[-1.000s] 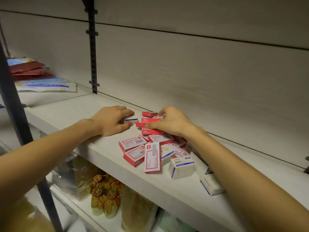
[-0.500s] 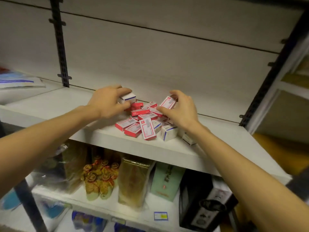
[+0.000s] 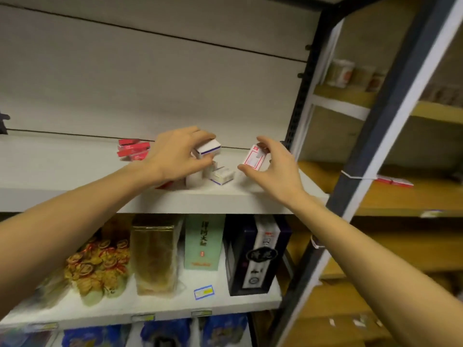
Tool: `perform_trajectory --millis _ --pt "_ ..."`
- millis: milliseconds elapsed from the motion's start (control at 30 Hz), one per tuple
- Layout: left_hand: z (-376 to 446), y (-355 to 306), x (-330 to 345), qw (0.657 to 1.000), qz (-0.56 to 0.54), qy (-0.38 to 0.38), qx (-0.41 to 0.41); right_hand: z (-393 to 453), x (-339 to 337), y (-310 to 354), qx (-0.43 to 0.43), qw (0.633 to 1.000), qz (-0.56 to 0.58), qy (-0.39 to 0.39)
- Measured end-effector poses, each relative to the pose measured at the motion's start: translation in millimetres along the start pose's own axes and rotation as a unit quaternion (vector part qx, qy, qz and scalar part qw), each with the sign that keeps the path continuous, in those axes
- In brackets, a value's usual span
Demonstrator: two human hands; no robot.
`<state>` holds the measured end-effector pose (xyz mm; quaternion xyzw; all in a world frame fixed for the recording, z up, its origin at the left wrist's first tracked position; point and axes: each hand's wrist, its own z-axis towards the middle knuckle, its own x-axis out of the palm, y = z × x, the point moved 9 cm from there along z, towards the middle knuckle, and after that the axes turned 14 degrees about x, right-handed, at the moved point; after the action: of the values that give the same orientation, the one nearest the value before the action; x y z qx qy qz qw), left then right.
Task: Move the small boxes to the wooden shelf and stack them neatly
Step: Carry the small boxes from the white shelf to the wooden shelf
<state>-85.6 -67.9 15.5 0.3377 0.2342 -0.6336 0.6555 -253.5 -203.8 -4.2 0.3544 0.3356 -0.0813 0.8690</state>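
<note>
Above the shelf, hands pinch white box, red box.

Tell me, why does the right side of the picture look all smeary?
Head view: motion blur streaks the dark shelf post, the wooden shelf and the jars behind it; the wide lens bends that post too. The white-and-blue box in the left hand and the red-and-white box in the right hand are sharper, though soft.

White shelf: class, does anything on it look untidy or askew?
Yes. The white boxes by the left hand lie tumbled at angles, and the red boxes behind form a crooked pile on the shelf.
</note>
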Motion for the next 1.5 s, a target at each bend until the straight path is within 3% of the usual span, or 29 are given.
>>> perform_trajectory --millis 267,667,800,933,1100,1300,1500 --pt "58.4 -110.6 44.4 0.991 -0.049 -0.011 0.12 -47.3 -81.1 -70.3 -0.057 0.993 -0.09 -0.057" --pt "100.8 -209.7 71.1 0.971 -0.043 -0.042 0.232 -89.2 -148.0 -127.1 -0.13 0.978 -0.073 -0.145" --pt "102.4 -246.9 78.7 0.949 -0.026 -0.019 0.313 -112.0 -166.4 -154.1 -0.071 0.98 -0.074 -0.173" --pt "105.6 -284.6 89.0 0.934 -0.03 -0.013 0.355 -124.1 -182.7 -182.5 -0.002 0.981 -0.13 -0.14" --pt "117.5 -338.5 97.1 0.901 -0.035 -0.01 0.432 -123.0 -212.6 -201.1 0.021 0.969 -0.207 -0.136" --pt "148.1 -380.9 130.1 0.912 -0.078 0.024 0.401 -116.0 -247.8 -249.0 0.107 0.961 -0.199 -0.16" --pt "205.6 -392.5 191.3 0.96 -0.134 0.036 0.243 -97.1 -288.5 -329.8 0.198 0.952 -0.17 -0.162"
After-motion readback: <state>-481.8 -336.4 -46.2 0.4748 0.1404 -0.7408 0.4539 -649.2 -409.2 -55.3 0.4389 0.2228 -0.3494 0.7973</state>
